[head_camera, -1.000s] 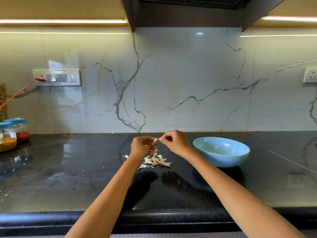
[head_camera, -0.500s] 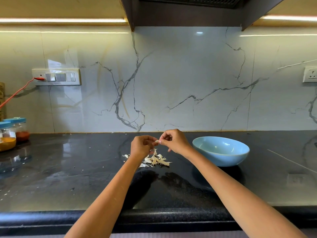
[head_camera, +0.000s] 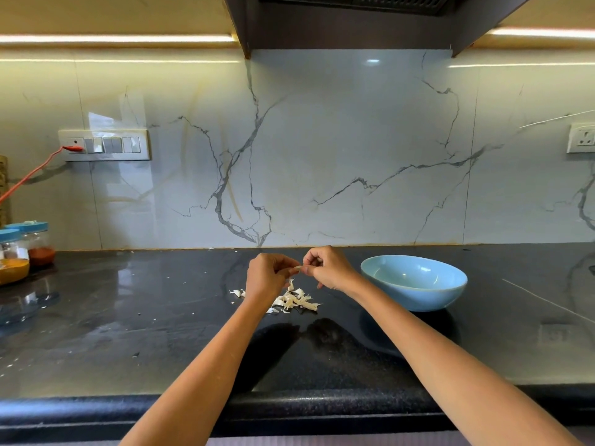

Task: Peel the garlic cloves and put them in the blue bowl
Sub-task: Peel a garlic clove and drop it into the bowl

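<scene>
Just below the middle of the frame, the left hand and the right hand meet above the dark table, and a clove sits between them, each hand's grip pinched on one end of it. Holding it from both ends probably lets one hand steady it while the other works the skin loose. The hands hover directly over a heap of peels lying on the table, so any skin that comes away would drop onto the same pile rather than scatter. The bowl stands to the right of the hands, near the right hand, a short reach for dropping in a finished clove; a pale speck shows inside it, too small to name. How much skin remains on the held clove cannot be told. At the left edge of the frame two jars with blue lids stand well apart from the work.
</scene>
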